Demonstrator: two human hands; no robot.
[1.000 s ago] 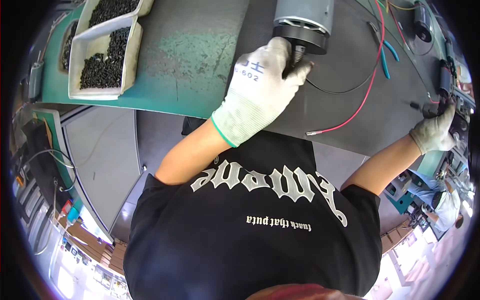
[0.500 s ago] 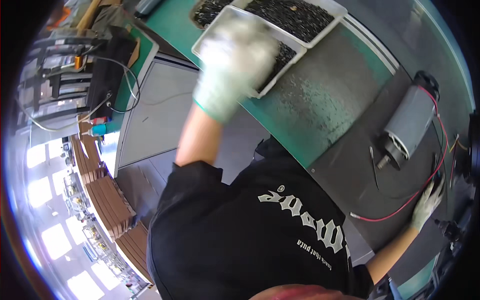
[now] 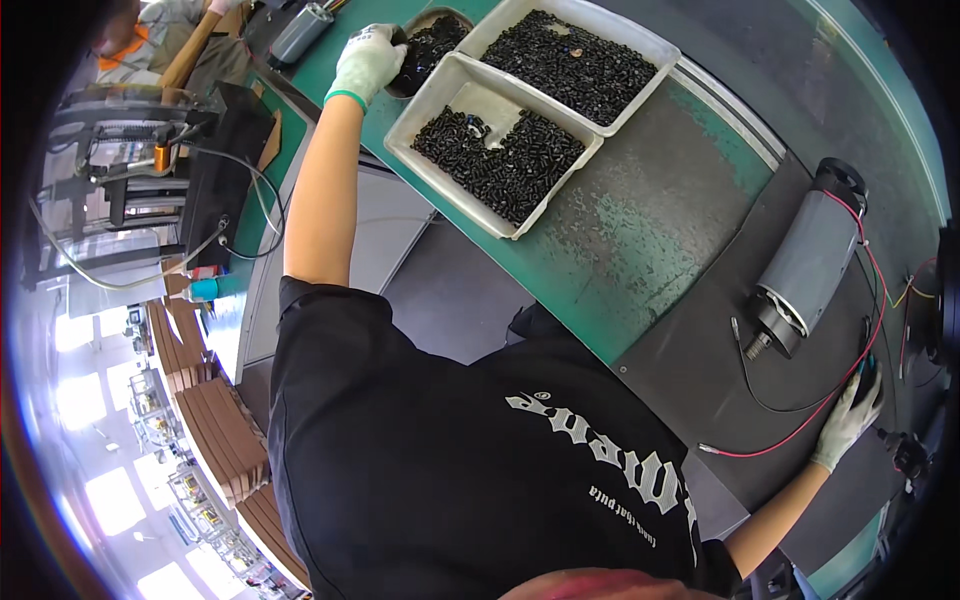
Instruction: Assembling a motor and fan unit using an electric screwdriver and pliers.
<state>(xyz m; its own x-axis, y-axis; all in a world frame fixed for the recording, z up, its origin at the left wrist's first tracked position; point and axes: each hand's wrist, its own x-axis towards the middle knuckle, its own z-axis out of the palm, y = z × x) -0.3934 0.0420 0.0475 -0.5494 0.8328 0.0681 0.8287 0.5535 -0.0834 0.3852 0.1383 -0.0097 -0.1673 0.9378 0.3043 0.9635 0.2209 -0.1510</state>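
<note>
My left hand point(image 3: 370, 62), in a white glove with a green cuff, is at the near-left side of a small round bowl point(image 3: 440, 14) of dark little parts. Its fingers curl in toward the bowl; what they hold, if anything, is hidden. My right hand point(image 3: 850, 415), also gloved, rests low on the dark mat at the right. Its fingers are closed around a slim dark tool point(image 3: 868, 345) with a teal part. Just beyond lies a grey cylindrical motor point(image 3: 810, 255) with a threaded shaft, a red wire point(image 3: 800, 436) and a black wire point(image 3: 752, 385).
Two white trays of small black cylindrical parts, the nearer tray point(image 3: 508, 234) and the farther tray point(image 3: 645, 97), stand on the worn green bench point(image 3: 640, 215). Another motor point(image 3: 300, 35) lies at the far left. A person point(image 3: 165, 45) is beyond a machine frame point(image 3: 130, 160). Cardboard stacks point(image 3: 222, 435) stand left.
My left hand has moved left and away from above the nearer tray to the round bowl, uncovering that tray. My right hand stays with the slim dark tool.
</note>
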